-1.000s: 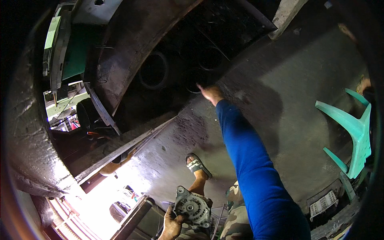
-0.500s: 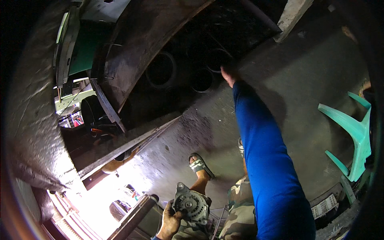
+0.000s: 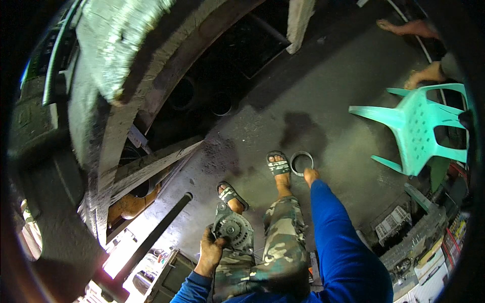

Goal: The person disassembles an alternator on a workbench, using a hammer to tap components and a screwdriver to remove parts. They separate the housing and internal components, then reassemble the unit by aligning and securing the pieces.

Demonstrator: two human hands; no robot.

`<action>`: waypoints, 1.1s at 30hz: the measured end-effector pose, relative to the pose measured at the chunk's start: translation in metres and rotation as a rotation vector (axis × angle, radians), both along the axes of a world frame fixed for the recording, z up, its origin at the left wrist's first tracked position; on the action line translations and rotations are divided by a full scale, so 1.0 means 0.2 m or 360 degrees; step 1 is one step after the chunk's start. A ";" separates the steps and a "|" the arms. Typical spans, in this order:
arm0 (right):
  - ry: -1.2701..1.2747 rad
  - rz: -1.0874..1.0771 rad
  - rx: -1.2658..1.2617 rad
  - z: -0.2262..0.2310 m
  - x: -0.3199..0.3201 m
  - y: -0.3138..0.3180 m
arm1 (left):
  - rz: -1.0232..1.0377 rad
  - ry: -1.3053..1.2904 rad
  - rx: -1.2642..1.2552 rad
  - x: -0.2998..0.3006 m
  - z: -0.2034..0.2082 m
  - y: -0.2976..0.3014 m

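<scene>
My left hand (image 3: 209, 254) grips a grey metal alternator (image 3: 235, 230) by its left side, thumb over the near edge. Its slotted round face and central hub point up, and a mounting ear sticks out at the far end. It hangs above my left leg in camouflage trousers. Out in front, my right hand (image 3: 311, 174) is closed on the near right edge of a plain metal ring (image 3: 293, 168). The ring appears off the floor, beside my right sandal (image 3: 277, 162). My fingers under the ring are hidden.
A turquoise plastic chair (image 3: 411, 129) lies tipped over at right, near another person's bare feet (image 3: 423, 76). More round rings (image 3: 221, 105) sit in the dark recess beyond the wooden beam (image 3: 156, 166). A dark bar (image 3: 154, 235) slants at left. Tools and scrap clutter the lower right.
My right hand has come back from the dark recess with a ring in it. The view has shifted, showing more of the chair. My left hand keeps its hold on the alternator.
</scene>
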State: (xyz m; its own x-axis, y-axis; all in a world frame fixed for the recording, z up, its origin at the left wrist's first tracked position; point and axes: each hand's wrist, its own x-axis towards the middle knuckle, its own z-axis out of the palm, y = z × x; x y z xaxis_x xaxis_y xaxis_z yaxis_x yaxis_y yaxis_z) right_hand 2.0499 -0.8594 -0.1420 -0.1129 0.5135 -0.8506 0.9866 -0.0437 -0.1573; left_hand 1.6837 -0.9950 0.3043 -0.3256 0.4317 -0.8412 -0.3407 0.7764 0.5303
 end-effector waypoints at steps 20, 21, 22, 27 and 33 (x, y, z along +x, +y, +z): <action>-0.0124 -0.0919 0.0246 1.78 0.68 -0.23 | -0.0184 0.0786 0.0417 -0.18 1.01 -0.39; -0.0147 -0.1171 0.0201 1.83 0.53 -0.19 | -0.0135 0.0899 0.0428 -0.22 1.06 -0.46; -0.0062 -0.0914 0.0187 1.90 0.36 -0.14 | 0.0003 0.0821 0.0348 -0.27 1.10 -0.54; 0.0298 -0.0730 0.0005 2.50 -0.63 -0.16 | 0.1052 0.0257 0.0756 -0.65 1.15 -1.03; 0.0508 -0.0503 -0.0333 3.18 -1.80 -0.61 | 0.1737 0.0307 0.1184 -1.20 1.28 -1.64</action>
